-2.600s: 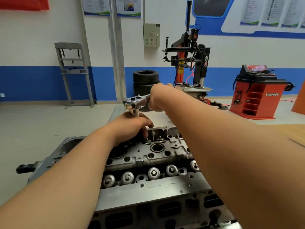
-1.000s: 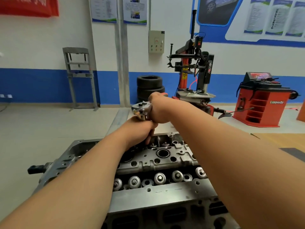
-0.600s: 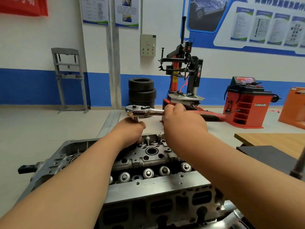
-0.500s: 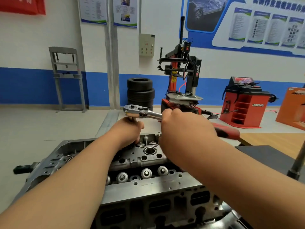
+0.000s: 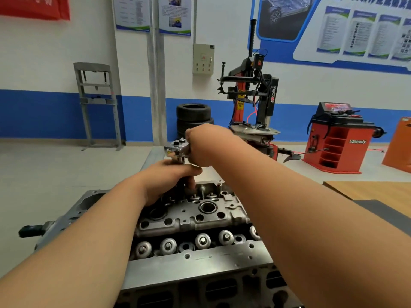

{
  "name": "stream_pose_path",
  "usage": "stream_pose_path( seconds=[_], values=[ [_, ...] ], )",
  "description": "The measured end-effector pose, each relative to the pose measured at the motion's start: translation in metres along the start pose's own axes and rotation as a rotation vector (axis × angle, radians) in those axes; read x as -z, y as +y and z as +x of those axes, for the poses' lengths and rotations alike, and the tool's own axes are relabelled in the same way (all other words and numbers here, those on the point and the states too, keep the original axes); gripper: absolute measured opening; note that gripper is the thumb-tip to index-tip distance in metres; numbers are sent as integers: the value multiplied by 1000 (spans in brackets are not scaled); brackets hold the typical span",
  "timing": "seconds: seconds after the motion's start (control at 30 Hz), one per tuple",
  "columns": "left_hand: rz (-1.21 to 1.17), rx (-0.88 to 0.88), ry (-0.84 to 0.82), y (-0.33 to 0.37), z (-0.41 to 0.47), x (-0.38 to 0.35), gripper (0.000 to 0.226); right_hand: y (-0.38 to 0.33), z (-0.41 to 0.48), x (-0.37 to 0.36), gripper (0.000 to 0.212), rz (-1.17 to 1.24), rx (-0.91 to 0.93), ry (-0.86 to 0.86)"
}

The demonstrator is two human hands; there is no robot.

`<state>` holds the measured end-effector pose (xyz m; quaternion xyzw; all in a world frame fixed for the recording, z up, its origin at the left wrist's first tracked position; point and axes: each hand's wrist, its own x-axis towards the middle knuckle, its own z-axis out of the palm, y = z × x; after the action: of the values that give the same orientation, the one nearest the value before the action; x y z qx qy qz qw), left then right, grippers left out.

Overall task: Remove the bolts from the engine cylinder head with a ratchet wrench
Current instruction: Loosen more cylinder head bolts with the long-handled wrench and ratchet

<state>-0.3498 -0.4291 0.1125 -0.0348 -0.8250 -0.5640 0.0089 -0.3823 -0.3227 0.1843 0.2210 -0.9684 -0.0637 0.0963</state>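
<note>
Stacked tyres [image 5: 193,117] beside tyre changer [image 5: 251,94]; red wheel balancer [image 5: 338,138] (far right).

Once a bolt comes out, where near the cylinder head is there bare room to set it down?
The wooden tabletop right of the right forearm looks bare, as does the dark mat in front of it. The cylinder head is crowded: holes, studs and valve springs, with the left hand and right hand over its far end.

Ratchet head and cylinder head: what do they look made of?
Ratchet head: looks like polished chromed steel, bright and mirror-like with sharp reflections. Cylinder head: looks like cast metal, possibly aluminium, dull matte grey with a slightly rough surface and machined flat faces; the alloy can't be confirmed.
</note>
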Motion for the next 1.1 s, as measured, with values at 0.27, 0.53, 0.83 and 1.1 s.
stream_pose_path(
  seconds=[0.27, 0.53, 0.83, 1.1],
  values=[
    [127, 48, 219, 7, 4, -16, 38, 0, 3, -16, 67, 233, -59, -37],
    [183, 49, 276, 8, 3, -19, 36, 9, -53, -3, 42, 19, -254, 14],
    [323, -57, 254, 9, 2, -21, 23, -5, -117, 6, 5, 21, -7, 130],
    [111, -54, 33, -5, -1, -1, 31, 11, -44, 0, 13, -20, -127, 118]
  ],
)
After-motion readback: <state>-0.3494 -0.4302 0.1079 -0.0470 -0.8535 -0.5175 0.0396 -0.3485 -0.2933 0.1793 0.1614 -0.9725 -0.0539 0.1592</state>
